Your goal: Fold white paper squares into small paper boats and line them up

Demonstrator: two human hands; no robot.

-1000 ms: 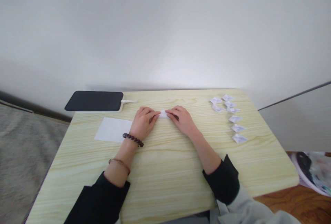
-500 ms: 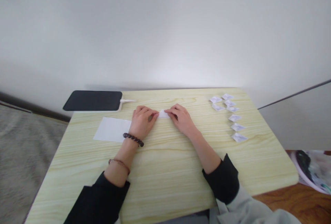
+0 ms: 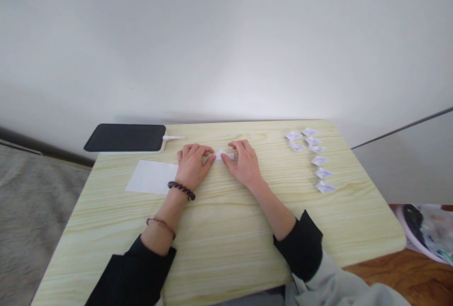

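Note:
A small piece of folded white paper (image 3: 229, 156) lies on the table between my two hands, with a peak in its middle and a flat strip along its lower edge. My left hand (image 3: 194, 165), wearing a dark bead bracelet, pinches the paper's left end between thumb and fingers. The thumb of my right hand (image 3: 245, 163) presses on the middle of the paper, while its index finger curves round behind the far edge. Partly behind my left wrist is a flat sheet of white paper (image 3: 150, 176).
Several small folded paper boats (image 3: 319, 160) stand at the right of the wooden table (image 3: 226, 240). A dark-screened phone or tablet (image 3: 125, 137) with a white cable plugged in lies at the back left. A white wall (image 3: 226, 51) rises behind. A bin (image 3: 421, 235) stands right of the table.
My right hand has shifted its grip: its thumb has moved left onto the middle of the paper and its index finger has lifted apart. The paper's lower strip now shows flat. My left hand stays nearly still.

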